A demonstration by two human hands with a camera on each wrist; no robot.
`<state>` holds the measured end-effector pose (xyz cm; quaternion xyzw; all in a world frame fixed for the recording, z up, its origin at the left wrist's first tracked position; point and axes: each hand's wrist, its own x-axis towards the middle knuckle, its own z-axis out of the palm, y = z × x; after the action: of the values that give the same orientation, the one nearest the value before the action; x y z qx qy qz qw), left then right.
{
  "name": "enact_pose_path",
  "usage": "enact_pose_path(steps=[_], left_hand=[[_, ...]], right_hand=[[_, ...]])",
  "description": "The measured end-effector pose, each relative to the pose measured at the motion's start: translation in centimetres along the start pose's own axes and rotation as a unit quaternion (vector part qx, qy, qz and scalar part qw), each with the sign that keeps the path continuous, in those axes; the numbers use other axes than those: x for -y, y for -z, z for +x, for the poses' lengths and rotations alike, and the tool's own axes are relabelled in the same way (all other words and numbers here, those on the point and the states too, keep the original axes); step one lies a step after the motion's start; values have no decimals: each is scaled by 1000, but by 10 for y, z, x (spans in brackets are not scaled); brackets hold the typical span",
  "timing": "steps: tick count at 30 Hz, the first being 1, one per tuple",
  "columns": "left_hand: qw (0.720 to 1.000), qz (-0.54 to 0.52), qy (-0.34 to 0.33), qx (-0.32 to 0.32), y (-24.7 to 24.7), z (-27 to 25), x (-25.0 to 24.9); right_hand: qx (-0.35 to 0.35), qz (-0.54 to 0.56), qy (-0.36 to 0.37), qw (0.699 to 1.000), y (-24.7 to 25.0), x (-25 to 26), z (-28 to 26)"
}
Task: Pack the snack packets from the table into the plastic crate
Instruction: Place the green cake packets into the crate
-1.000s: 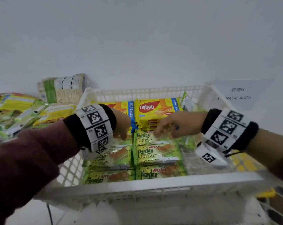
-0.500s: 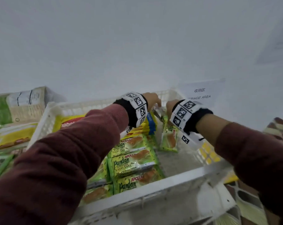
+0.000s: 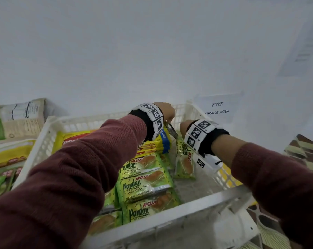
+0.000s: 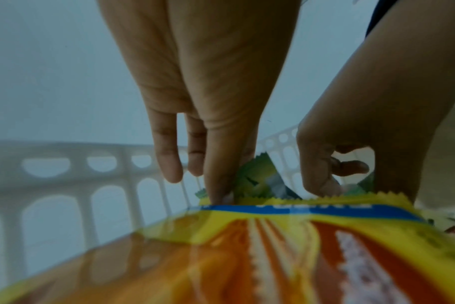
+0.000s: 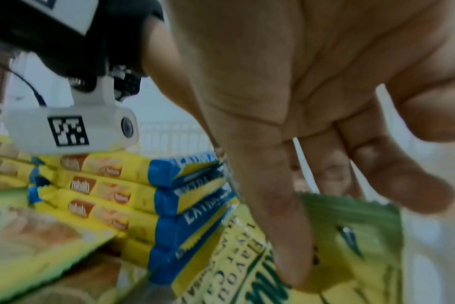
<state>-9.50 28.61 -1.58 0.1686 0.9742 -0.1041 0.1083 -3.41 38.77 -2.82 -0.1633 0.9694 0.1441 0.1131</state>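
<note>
From the head camera, both my hands reach into the white crate (image 3: 172, 217), holding a green Pandan packet (image 3: 184, 159) upright near its far right corner, beside the yellow wafer stack (image 3: 153, 145). Left wrist: my left hand (image 4: 208, 92) pinches the packet's top edge. Right wrist: my right hand (image 5: 312, 98) grips the packet's other top corner.

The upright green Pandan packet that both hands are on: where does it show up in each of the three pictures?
Head: the upright Pandan packet stands right of centre in the crate, between the two wrists.
Left wrist: only its green top edge shows at centre, behind the left hand's fingers.
Right wrist: lower right, under the right hand's fingers.
Shared landmark: the stack of yellow-and-blue wafer packs beside it.
</note>
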Motion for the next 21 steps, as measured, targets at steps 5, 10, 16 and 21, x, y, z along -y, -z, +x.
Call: enact_pose_path(steps=[5,10,16,21], left_hand=[[998,-12,-49,-41,-2,-3,9],[975,-167,-46,-137,14,-22,29],[822,-541,-22,-174,27,-48,54],[611,-754,-33,-238,28,-75,58]], right_hand=[[35,123,-18,992,8,-11,15],[30,407,-7,913,24,-36,13],[-58,632,24,772,39,-57,2],[-64,726,134,671,42,-56,-2]])
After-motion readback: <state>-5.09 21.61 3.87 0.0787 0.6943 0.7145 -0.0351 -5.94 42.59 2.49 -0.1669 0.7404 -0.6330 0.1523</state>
